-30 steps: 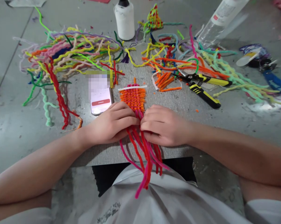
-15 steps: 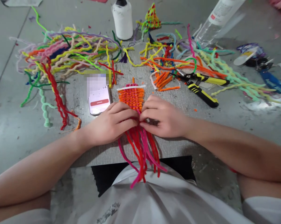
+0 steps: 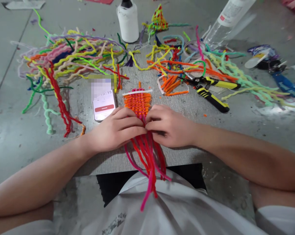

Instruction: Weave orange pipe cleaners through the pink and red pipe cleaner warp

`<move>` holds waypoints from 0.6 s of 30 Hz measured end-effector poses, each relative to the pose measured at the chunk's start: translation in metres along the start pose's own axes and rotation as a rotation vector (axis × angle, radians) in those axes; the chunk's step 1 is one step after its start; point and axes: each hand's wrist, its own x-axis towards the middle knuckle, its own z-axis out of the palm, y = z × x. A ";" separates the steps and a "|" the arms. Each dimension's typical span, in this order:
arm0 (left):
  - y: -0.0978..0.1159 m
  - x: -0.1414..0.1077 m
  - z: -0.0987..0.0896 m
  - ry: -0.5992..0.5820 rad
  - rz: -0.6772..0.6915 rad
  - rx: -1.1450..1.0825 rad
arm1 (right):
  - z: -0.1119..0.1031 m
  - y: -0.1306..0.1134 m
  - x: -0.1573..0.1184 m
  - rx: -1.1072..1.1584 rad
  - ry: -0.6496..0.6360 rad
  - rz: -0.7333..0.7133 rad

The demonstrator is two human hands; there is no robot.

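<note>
A woven piece of orange and pink pipe cleaners (image 3: 138,101) lies on the grey table, with a white strip (image 3: 137,92) across its upper end. Loose red and pink pipe cleaners (image 3: 147,156) trail from its lower end over the table edge towards my shirt. At the lower edge of the weave, my left hand (image 3: 124,127) is closed, its fingertips pinching the pipe cleaners from the left. My right hand (image 3: 165,125) meets it from the right, thumb and fingers closed on the pink and red strands. The fingertips hide exactly which strands each one grips.
A lit phone (image 3: 103,101) lies left of the weave. Wire strippers (image 3: 211,91) with yellow-black handles lie at right, beside cut orange pieces (image 3: 171,84). Behind stand a white bottle (image 3: 128,23) and a clear bottle (image 3: 225,23). A tangled heap of pipe cleaners (image 3: 71,55) covers the back left.
Both hands have shifted slightly at the weave's lower edge, and my right-hand fingers have drawn closer together. The hanging pink and red ends have swung and reach lower.
</note>
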 end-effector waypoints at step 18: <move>0.004 0.000 0.010 0.038 -0.115 -0.124 | 0.006 0.000 0.002 0.139 0.051 0.179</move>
